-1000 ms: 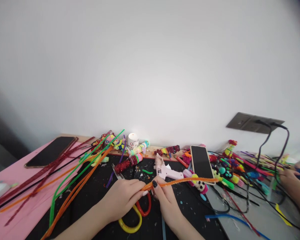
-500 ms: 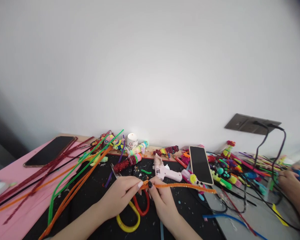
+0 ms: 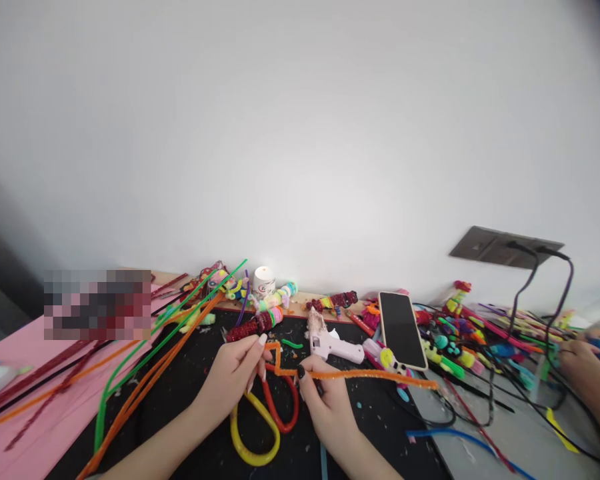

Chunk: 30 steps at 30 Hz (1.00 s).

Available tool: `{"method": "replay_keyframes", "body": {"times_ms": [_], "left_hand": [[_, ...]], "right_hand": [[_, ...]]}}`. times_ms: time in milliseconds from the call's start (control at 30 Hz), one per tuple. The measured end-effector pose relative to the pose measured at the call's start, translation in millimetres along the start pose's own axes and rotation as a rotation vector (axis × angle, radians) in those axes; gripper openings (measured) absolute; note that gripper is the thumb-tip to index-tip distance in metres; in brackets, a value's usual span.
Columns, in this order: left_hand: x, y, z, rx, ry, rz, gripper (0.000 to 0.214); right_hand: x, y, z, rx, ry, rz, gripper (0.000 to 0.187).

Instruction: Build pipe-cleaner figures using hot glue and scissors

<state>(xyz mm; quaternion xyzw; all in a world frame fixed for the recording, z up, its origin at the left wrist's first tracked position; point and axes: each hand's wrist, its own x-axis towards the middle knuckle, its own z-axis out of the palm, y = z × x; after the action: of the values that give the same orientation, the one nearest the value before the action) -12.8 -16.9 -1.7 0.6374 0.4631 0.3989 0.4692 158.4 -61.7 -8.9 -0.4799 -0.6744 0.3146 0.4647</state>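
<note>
An orange pipe cleaner (image 3: 375, 375) stretches between my two hands, with a stepped bend in the part between them. Its short end is pinched in the fingertips of my left hand (image 3: 233, 373). My right hand (image 3: 325, 393) grips it farther along, and a long straight length sticks out to the right. Under my hands lie scissors with one yellow and one red handle loop (image 3: 294, 410); my left hand hides part of them. Just behind my right hand, a pale pink glue gun (image 3: 337, 348) rests on the black mat (image 3: 180, 420).
Orange, green and red pipe cleaners (image 3: 130, 380) spread over the pink sheet (image 3: 45, 360) at left. Behind stand a white paper cup (image 3: 265, 283) and pipe-cleaner figures. A phone (image 3: 403, 330) lies right, near tangled black cables (image 3: 545, 360). Another person's hand (image 3: 580, 367) is at far right.
My left hand has moved a little left and up, away from my right hand. The bent stretch of orange pipe cleaner between them now shows. My right hand has hardly moved.
</note>
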Motion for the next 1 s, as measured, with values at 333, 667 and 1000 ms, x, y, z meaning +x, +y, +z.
{"method": "replay_keyframes", "body": {"times_ms": [333, 667, 1000], "left_hand": [[-5.4, 0.5, 4.5, 0.146, -0.323, 0.147, 0.046], [-3.7, 6.3, -0.2, 0.366, -0.27, 0.297, 0.027], [-1.9, 11.6, -8.5, 0.437, -0.325, 0.441, 0.018]], "right_hand": [[3.4, -4.5, 2.8, 0.002, -0.014, 0.037, 0.008], [2.7, 0.0, 3.9, 0.095, -0.014, 0.084, 0.009], [1.5, -1.9, 4.6, 0.011, -0.019, 0.066, 0.013]]}}
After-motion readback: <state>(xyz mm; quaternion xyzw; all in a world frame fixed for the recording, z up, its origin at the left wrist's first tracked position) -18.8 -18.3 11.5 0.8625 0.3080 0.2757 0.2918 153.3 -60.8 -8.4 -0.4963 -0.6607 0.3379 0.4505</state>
